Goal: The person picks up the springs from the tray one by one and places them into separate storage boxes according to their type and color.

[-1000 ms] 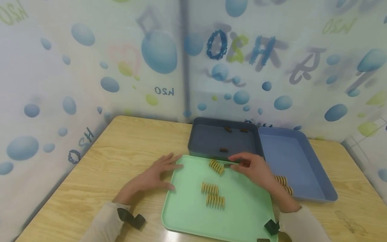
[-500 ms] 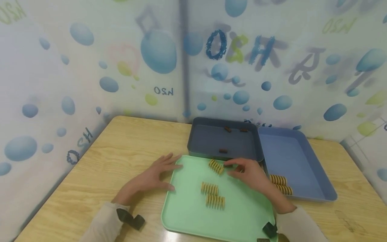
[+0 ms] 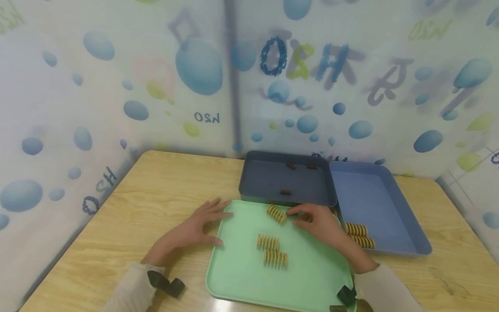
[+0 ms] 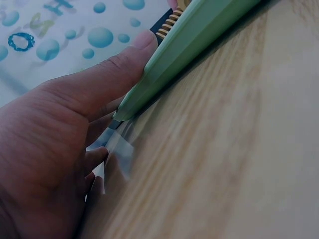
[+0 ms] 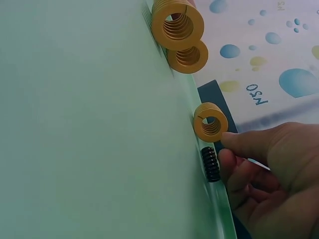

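My left hand lies with fingers spread at the left edge of the green tray, thumb touching the rim. At the tray's far edge, my right hand is half curled, with a gap between thumb and index finger. In the right wrist view, a fingertip is right at a yellow coil spring. A small black coil spring lies along the rim beside the fingers, hidden by the hand in the head view. Two more yellow springs lie mid-tray.
Behind the green tray stands a dark blue tray holding small dark springs. A lighter blue tray at the right holds yellow springs. Another dark spring sits at the green tray's near right corner. A patterned wall sheet backs the table.
My right hand has moved slightly left toward the far yellow spring, and the dark spring near its fingertips is now covered in the head view. The left hand keeps its place on the tray.
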### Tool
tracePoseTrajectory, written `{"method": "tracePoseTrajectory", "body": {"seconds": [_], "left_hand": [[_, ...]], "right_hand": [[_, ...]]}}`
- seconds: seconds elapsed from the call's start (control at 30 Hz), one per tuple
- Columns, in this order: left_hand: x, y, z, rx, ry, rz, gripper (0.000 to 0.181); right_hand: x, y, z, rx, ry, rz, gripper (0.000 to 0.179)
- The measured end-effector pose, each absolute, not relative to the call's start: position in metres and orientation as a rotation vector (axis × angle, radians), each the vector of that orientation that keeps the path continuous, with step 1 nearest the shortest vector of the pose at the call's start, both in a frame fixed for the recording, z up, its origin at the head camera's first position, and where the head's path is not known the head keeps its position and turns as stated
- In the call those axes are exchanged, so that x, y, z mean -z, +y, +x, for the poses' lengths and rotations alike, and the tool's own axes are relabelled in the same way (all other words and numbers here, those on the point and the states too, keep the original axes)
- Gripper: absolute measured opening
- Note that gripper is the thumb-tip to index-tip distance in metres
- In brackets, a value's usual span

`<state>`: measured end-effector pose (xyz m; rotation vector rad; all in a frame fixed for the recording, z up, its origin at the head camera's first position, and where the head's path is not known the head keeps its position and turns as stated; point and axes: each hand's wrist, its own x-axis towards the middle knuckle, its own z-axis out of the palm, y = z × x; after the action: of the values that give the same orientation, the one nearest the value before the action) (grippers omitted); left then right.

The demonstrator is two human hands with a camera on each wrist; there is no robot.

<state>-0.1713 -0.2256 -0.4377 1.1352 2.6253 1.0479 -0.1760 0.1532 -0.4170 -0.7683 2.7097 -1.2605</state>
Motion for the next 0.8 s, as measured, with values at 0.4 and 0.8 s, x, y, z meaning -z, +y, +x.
{"method": "tracePoseTrajectory", "body": {"seconds": [0.4,0.8], "left_hand": [[0.4385,-0.2256,-0.1716,-1.051,2.623,1.127,0.075],[0.4393,-0.2260,-0.1716,-1.060,2.619,1.120,0.075]], "right_hand": [[0.4221,0.1507,-0.1757,1.216,2.746,-0.754,0.029],[0.4238,0.1523,-0.1756,1.186,2.754,-0.756,0.028]]}}
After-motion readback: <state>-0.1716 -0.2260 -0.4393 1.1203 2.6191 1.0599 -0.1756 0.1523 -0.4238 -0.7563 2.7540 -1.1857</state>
